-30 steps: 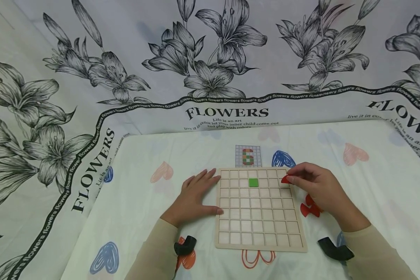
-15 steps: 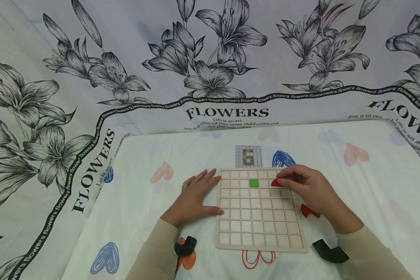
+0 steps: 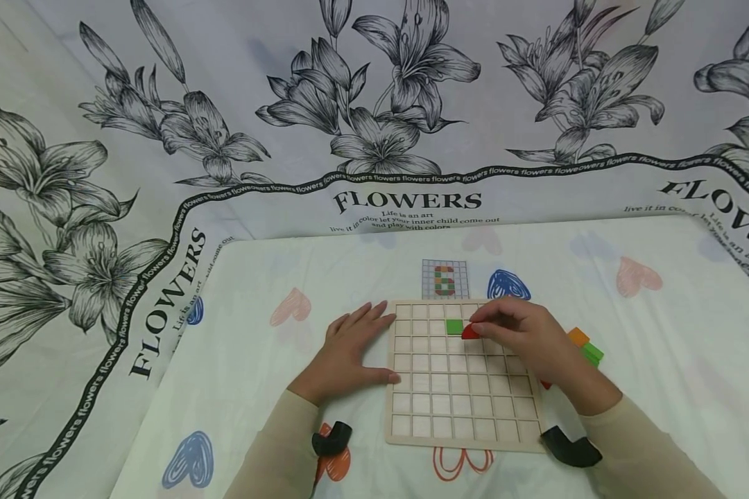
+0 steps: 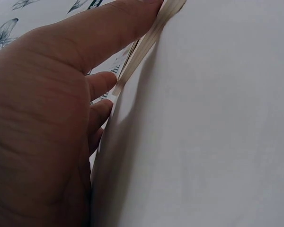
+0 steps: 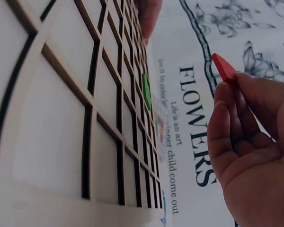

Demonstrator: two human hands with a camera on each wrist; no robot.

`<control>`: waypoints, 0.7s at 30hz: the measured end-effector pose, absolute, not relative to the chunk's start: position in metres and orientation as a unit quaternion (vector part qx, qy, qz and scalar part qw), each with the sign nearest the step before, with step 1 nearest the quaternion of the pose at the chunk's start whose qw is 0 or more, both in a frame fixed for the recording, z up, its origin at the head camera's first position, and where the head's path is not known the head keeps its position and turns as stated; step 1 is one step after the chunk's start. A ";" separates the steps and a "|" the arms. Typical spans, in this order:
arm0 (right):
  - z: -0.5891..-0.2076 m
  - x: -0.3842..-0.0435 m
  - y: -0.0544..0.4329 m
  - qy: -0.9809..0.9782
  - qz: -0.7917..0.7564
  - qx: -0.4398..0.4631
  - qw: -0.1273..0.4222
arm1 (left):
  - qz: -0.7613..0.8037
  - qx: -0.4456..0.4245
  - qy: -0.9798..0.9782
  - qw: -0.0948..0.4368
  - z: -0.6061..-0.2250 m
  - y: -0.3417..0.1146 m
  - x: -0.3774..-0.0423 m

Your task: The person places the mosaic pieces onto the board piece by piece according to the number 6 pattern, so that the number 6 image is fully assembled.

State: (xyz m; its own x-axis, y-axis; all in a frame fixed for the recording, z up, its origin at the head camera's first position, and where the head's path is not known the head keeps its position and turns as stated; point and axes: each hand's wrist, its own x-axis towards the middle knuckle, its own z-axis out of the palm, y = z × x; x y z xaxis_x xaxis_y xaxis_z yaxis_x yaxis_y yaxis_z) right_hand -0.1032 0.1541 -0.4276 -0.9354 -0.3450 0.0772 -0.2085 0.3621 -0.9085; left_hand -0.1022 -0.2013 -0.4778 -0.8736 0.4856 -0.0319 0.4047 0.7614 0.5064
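Observation:
A square wooden grid board (image 3: 421,382) lies on the table, with a green square tile (image 3: 454,326) in one upper cell. Between its thumb and fingertips my right hand (image 3: 527,336) pinches a red tile (image 3: 470,332) with a curved edge, just right of the green one. The right wrist view shows this red tile (image 5: 224,67) held above the board, apart from it. My left hand (image 3: 349,357) rests at the board's left edge, fingers spread and thumb on the frame. In the left wrist view the thumb (image 4: 109,30) touches the board's rim (image 4: 144,49).
Behind the board lies a small pattern card (image 3: 444,278) showing a coloured figure on a grid. Right of the board, partly hidden by my right hand, are an orange tile (image 3: 578,337), green tiles (image 3: 591,354) and a bit of red. A flower-printed cloth (image 3: 225,125) hangs behind.
My right hand has carried the red tile leftward from the board's right edge to beside the green tile. Orange and green tiles have come into view on the right. My left hand stays put.

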 end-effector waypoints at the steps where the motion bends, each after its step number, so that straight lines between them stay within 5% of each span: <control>1: -0.428 -0.104 0.152 0.821 -0.540 -0.172 0.066 | 0.251 0.238 0.935 0.081 -0.478 -0.201 -0.102; 21: -0.425 -0.124 0.124 0.833 -0.514 -0.193 0.064 | 0.246 0.237 0.936 0.088 -0.475 -0.201 -0.102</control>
State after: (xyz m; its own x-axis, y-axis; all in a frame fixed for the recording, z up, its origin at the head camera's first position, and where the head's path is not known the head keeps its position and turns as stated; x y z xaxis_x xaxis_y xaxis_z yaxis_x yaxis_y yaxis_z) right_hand -0.1242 0.1238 -0.4248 -0.9174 -0.3870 0.0926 -0.2562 0.3965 -0.8816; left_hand -0.1020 -0.2007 -0.4754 -0.8722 0.4868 -0.0485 0.3997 0.7663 0.5030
